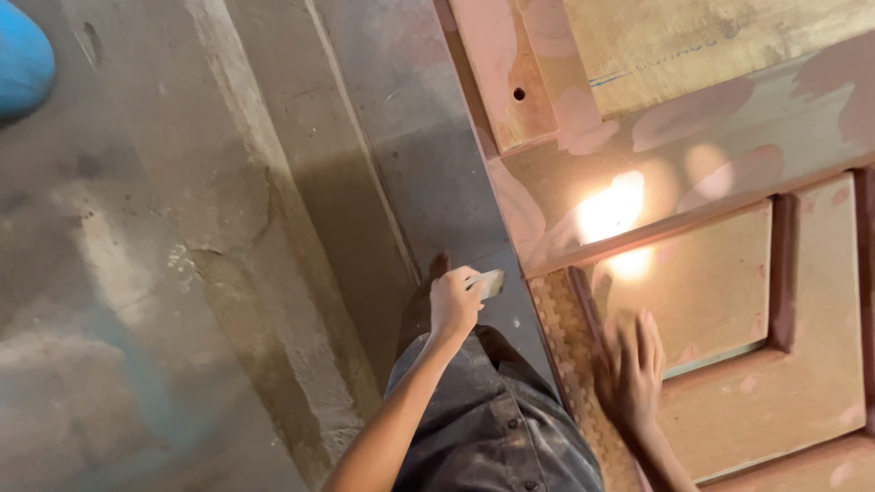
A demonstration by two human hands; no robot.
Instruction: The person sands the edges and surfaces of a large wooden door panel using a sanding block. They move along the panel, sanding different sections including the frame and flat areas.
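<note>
I observe the left hand (pixel 453 303) clamped around a small pale sanding block (pixel 488 283), held over the grey concrete floor (pixel 164 273), just beside the edge of the wooden panel door (pixel 729 292). The right hand (pixel 631 369) lies flat with fingers spread apart, blurred, touching the door's carved edge strip (pixel 567 337) near a recessed panel (pixel 702 292). Pink filler patches (pixel 583 118) mark the door surface. A bright light spot (pixel 612 208) falls on the rail. A blue object (pixel 23 55) sits at the upper left.
</note>
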